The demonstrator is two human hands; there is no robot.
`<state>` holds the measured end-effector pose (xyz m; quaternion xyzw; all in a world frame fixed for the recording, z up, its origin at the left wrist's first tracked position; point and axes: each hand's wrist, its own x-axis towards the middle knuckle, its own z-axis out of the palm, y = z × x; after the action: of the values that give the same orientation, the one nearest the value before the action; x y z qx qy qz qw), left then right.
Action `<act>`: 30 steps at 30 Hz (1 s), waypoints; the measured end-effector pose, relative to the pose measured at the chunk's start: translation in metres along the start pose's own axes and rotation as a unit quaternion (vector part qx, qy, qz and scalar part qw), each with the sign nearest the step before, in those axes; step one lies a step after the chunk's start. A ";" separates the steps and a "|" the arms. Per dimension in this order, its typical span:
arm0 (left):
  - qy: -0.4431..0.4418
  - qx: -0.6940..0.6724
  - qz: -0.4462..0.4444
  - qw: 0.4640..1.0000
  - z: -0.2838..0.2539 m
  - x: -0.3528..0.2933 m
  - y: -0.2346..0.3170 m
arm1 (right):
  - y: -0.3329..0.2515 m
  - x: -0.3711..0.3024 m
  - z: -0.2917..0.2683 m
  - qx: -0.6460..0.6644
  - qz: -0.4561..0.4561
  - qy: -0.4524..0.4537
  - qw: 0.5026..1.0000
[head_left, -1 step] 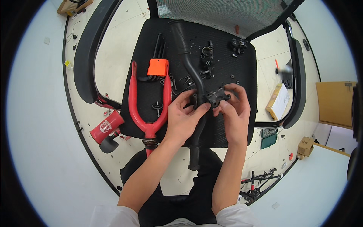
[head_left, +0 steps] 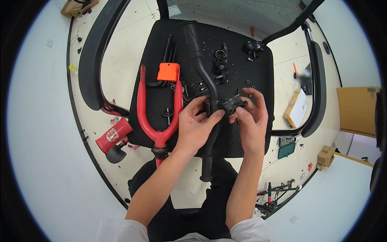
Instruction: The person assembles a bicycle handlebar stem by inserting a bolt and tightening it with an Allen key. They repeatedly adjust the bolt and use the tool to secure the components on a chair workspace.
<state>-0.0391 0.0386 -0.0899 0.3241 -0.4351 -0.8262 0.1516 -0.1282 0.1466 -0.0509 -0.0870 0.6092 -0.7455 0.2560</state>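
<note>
A black bicycle handlebar with rubber grips lies lengthwise over the chair seat, its near end above my lap. My left hand pinches it at the middle, thumb in front and fingers behind. Against the bar's right side sits a black bicycle stem, with bolt holes showing. My right hand holds the stem's right end between thumb and fingers. Whether bolts join stem and bar cannot be seen. Left of my left hand lies a red bicycle fork, prongs pointing away from me.
On the black chair seat rest an orange hex key holder, loose bolts, black clamp parts and another cluster of parts. Armrests flank it. On the floor are a red canister, a white box and a bicycle frame.
The stem has tilted slightly and shifted a little to the right. My right fingers have moved with it; my left hand and the handlebar stay where they were.
</note>
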 end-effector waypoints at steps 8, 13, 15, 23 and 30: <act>-0.005 -0.016 0.015 1.000 -0.006 0.001 -0.001 | 0.005 -0.001 -0.003 -0.076 0.021 -0.001 0.997; 0.002 0.010 0.017 1.000 -0.002 -0.001 -0.002 | 0.005 -0.001 -0.003 -0.106 0.036 -0.013 0.994; 0.007 0.023 0.005 1.000 0.006 -0.006 0.014 | 0.000 0.003 -0.004 -0.177 0.016 -0.031 0.984; 0.029 0.041 0.024 0.998 0.006 -0.005 -0.016 | 0.006 0.000 -0.018 -0.153 0.028 -0.039 0.987; -0.002 0.018 0.019 1.000 -0.001 -0.007 -0.013 | 0.005 -0.005 -0.012 -0.195 0.020 -0.034 0.980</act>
<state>-0.0333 0.0490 -0.0981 0.3170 -0.4566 -0.8157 0.1600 -0.1283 0.1591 -0.0575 -0.1484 0.7352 -0.6039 0.2699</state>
